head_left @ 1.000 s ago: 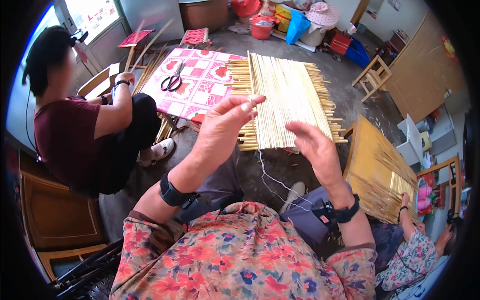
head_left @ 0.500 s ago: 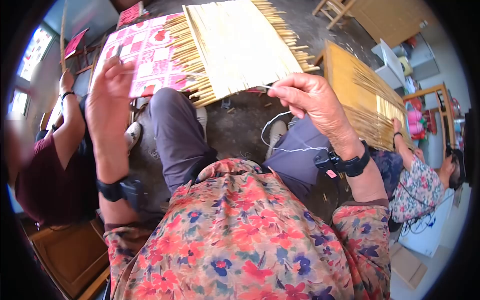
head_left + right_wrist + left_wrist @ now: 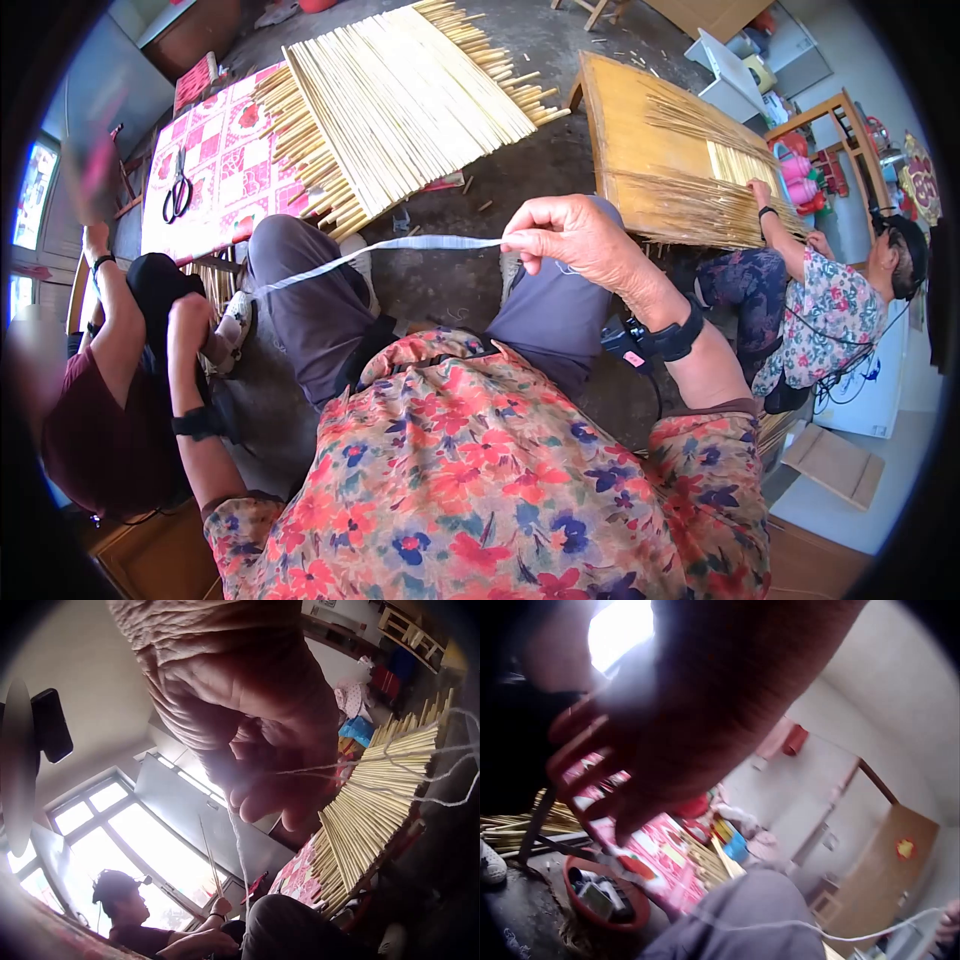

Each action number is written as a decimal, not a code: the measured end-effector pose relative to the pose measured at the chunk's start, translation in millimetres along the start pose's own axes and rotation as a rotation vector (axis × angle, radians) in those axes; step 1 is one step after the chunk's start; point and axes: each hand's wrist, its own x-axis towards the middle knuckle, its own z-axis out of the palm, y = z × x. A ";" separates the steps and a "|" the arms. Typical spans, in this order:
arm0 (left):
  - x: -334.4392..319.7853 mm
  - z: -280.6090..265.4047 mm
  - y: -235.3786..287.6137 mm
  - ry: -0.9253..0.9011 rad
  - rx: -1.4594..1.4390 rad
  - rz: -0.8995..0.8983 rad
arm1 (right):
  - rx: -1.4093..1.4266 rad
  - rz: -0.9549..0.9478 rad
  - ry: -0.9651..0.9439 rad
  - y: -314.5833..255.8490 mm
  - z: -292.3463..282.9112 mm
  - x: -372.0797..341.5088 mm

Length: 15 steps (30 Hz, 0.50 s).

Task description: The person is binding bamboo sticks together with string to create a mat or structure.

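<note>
My right hand [image 3: 585, 245] pinches a white string [image 3: 345, 262] between thumb and fingertips, above my right knee. The string stretches leftward over my left knee towards my left hand [image 3: 190, 320], low beside that knee. In the left wrist view, the left hand [image 3: 660, 735] is dark with fingers loosely bent and apart; the string blurs below them, so whether they hold it is unclear. A mat of pale stalks [image 3: 400, 110] lies beyond my knees, partly over a pink patterned cloth [image 3: 215, 150]. In the right wrist view, more string [image 3: 450, 802] loops beside the stalks.
Black scissors [image 3: 178, 192] lie on the pink cloth. At the left sits a person in a dark red shirt [image 3: 95, 420]. At the right, another works stalks on a yellow wooden board [image 3: 630, 130]. A red basin [image 3: 630, 919] stands on the floor.
My left hand has moved from the middle out to the lower left. The right hand, pinching the string, has shifted slightly left and down since half a second ago. The view has turned.
</note>
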 end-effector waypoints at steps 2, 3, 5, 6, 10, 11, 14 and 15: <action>-1.7 -21.4 16.8 0.129 0.143 0.032 | 0.039 -0.038 0.012 7.4 4.6 8.7; -8.6 -44.3 37.0 0.306 0.011 0.052 | 0.022 -0.020 0.019 5.8 9.3 10.5; -37.4 -94.5 94.7 0.564 -0.388 0.181 | 0.002 -0.017 -0.022 4.6 16.9 15.8; -50.4 -112.1 126.6 0.654 -0.653 0.299 | -0.018 -0.023 -0.045 3.3 19.8 19.1; -64.4 -111.1 211.5 -0.243 -1.365 0.808 | -0.134 -0.054 -0.066 -8.7 30.2 26.1; -55.0 -93.8 226.6 -0.201 -1.252 0.881 | -0.132 -0.052 -0.059 -7.9 30.0 26.4; -48.9 -94.1 234.6 -0.343 -1.155 0.801 | -0.156 -0.089 -0.029 -1.5 20.3 23.1; -42.9 -91.2 231.1 -0.296 -1.205 0.768 | -0.102 -0.118 0.013 2.7 14.4 18.5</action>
